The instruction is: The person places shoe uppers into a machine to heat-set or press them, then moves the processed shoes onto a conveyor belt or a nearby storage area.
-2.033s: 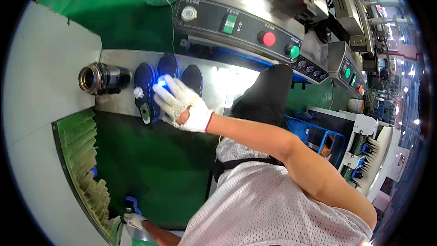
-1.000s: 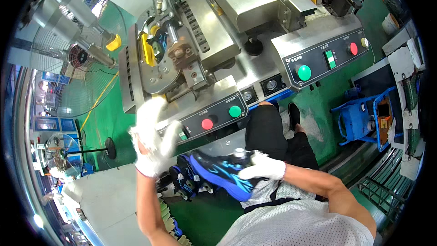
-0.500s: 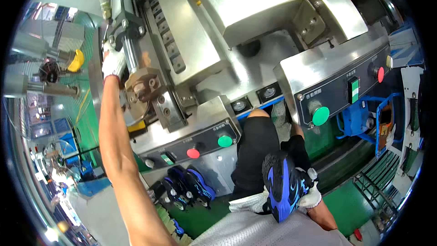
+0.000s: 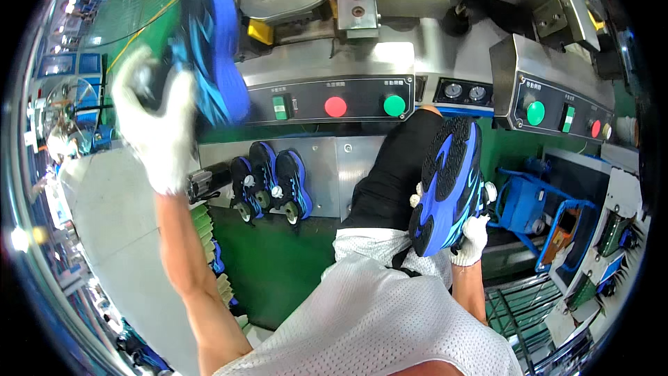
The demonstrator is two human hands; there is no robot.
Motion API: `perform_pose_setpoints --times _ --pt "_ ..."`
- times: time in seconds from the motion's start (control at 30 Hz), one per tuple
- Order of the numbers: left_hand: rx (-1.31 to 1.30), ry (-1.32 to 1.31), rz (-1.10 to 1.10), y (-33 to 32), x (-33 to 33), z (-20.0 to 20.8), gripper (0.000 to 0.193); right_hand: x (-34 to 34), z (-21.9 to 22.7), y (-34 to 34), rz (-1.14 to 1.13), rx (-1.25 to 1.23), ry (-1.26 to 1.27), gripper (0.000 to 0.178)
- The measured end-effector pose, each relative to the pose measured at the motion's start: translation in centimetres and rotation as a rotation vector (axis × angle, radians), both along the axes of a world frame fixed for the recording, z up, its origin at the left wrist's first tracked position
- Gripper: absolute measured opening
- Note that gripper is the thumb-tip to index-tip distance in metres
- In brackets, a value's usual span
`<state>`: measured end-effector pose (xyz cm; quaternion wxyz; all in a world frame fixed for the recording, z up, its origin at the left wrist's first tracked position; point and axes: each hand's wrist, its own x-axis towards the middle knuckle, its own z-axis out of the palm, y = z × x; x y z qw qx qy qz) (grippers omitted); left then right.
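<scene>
My left hand (image 4: pixel 160 125), in a white glove, is raised at the left and somewhat blurred. Its thumb and fingers close around the dark upper end of a black and blue sports shoe (image 4: pixel 219 49). This shoe hangs on its side, blue sole edge facing right, beside the machine's front. Against my lap, my gloved right hand (image 4: pixel 472 240) grips a second shoe (image 4: pixel 449 181) from its right side. That shoe's black and blue sole faces up, and it covers part of the hand. A pale round knob (image 4: pixel 490 192) sticks out at its side.
Ahead is a metal machine with a control panel (image 4: pixel 313 103) bearing red and green buttons; another panel (image 4: pixel 557 111) is at right. Several shoes (image 4: pixel 292 184) stand below, near a grey table (image 4: pixel 104 216). A blue frame (image 4: pixel 525 202) and a green rack (image 4: pixel 518 313) are at right.
My left hand has come back from beside the machine's cylinder and now has a shoe in it. The view has shifted. The right hand still holds its shoe, sole up.
</scene>
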<state>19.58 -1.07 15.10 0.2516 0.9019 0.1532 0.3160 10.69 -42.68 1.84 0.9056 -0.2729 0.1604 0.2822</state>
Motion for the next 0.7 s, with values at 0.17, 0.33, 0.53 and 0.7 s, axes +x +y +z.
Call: perform_pose_setpoints --times 0.17,0.33,0.53,0.7 --pt "-0.284 0.317 -0.192 -5.7 -15.0 -10.3 0.040 0.6 2.8 1.7 0.006 -0.197 -0.105 0.090" --pt "-0.192 0.389 -0.131 -9.5 -21.0 -21.4 0.043 5.4 5.9 6.7 -0.086 -0.437 -0.297 0.054" --pt "-0.209 0.307 -0.197 -11.2 -21.8 -28.0 0.048 20.4 13.3 19.1 -0.070 -0.601 -0.647 0.033" --pt "-0.461 0.220 -0.203 -10.3 -22.4 -29.8 0.043 38.0 11.7 31.4 0.197 -0.982 -0.731 0.033"
